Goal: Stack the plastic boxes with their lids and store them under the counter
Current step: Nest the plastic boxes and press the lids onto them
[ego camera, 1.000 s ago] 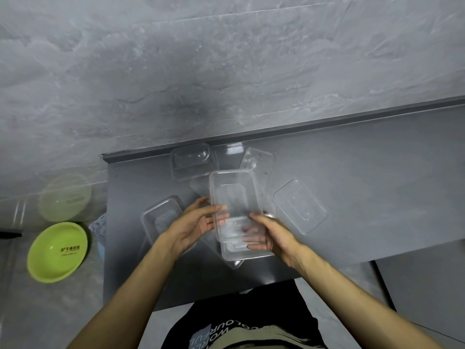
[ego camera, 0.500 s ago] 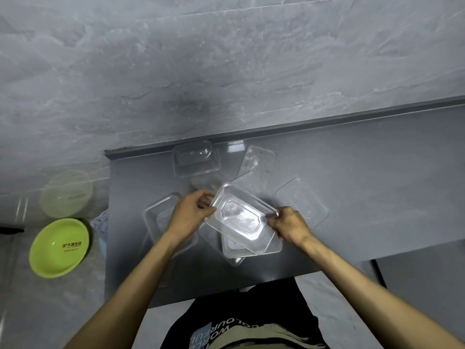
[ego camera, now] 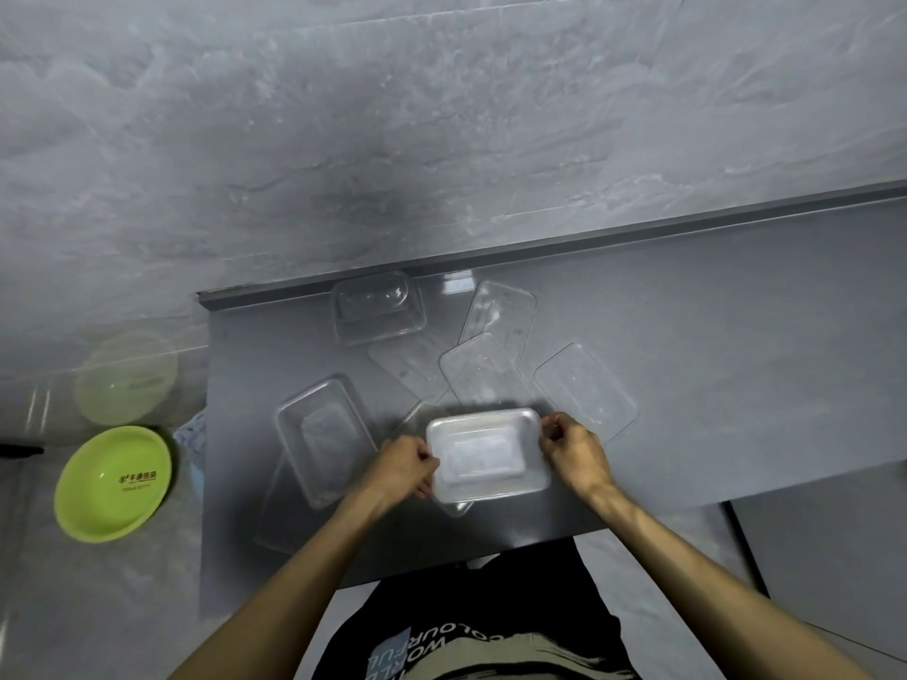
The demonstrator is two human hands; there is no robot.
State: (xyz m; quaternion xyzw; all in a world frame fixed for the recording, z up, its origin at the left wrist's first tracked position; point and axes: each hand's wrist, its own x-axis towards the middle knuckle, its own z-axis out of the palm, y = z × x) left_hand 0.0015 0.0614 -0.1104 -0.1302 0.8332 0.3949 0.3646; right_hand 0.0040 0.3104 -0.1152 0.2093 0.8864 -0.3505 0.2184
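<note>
A clear plastic box with its lid on (ego camera: 486, 456) lies crosswise near the front of the grey counter (ego camera: 736, 365). My left hand (ego camera: 405, 466) grips its left end and my right hand (ego camera: 572, 451) grips its right end. An open clear box (ego camera: 326, 439) sits to the left of it, and another clear box (ego camera: 375, 306) stands at the back edge. Several loose clear lids lie behind, among them one (ego camera: 584, 392) at the right, one (ego camera: 500, 316) further back and one (ego camera: 483, 377) in the middle.
A green bowl (ego camera: 113, 483) sits on the lower surface at the left, with a pale translucent bowl (ego camera: 125, 377) behind it. A grey stone wall (ego camera: 441, 139) rises behind the counter. The counter's left edge runs just left of the boxes.
The lidded box has turned from lengthwise through a tilt to lying crosswise and flat. Both hands shifted from its sides to its two ends.
</note>
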